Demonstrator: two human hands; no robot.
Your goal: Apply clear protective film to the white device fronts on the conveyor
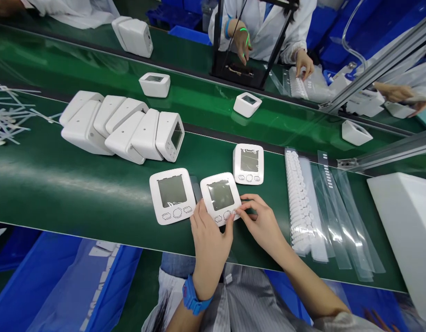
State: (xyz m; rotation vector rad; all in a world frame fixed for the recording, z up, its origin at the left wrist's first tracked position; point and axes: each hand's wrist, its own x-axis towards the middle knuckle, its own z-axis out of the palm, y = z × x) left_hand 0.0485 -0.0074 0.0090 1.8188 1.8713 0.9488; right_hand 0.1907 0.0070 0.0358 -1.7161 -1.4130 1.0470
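A white monitor with a grey screen [220,193], which looks like a blood pressure monitor, lies face up between my hands. My left hand [210,237] grips its lower left side, the thumb along the bottom edge. At its lower right corner, my right hand [263,221] has its fingers closed on the edge, by the right button outline. Whether a small piece is under those fingertips I cannot tell. Close on the left lies a second monitor [172,184]. A third monitor [248,159] is behind and to the right, resting on something white.
Several white housings [126,124] lean in a row at left, near white strips [7,113]. At right are a strip of white button pieces [299,203], clear strips [340,216] and a white box [406,221]. Units stand on the green belt [199,101]; co-workers sit beyond.
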